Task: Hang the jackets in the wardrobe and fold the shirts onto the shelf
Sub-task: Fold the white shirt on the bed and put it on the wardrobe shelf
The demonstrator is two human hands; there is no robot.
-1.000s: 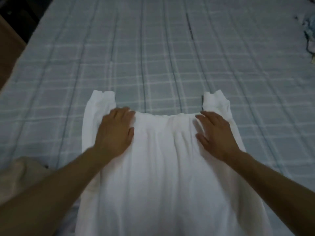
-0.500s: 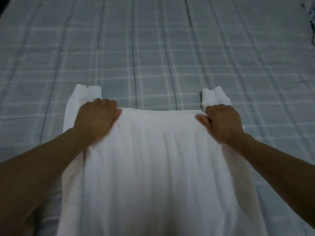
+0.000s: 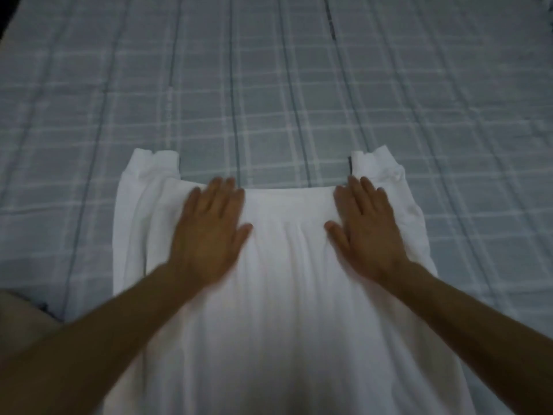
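Observation:
A white shirt (image 3: 287, 295) lies flat on the bed, its two sleeve cuffs sticking out past the far folded edge at left and right. My left hand (image 3: 209, 229) rests palm down on the shirt near its far left part, fingers straight. My right hand (image 3: 365, 226) lies flat on the far right part in the same way, fingers straight and together. Both forearms reach in from the bottom corners. The near end of the shirt runs out of the frame.
The bed is covered with a grey-blue checked sheet (image 3: 269, 85) that fills the view beyond and beside the shirt. A beige piece of fabric (image 3: 21, 319) shows at the lower left edge.
Half a second ago both hands had curled fingers at the shirt's far edge. Now the fingers are straightened and both palms lie flat, a little closer to the middle.

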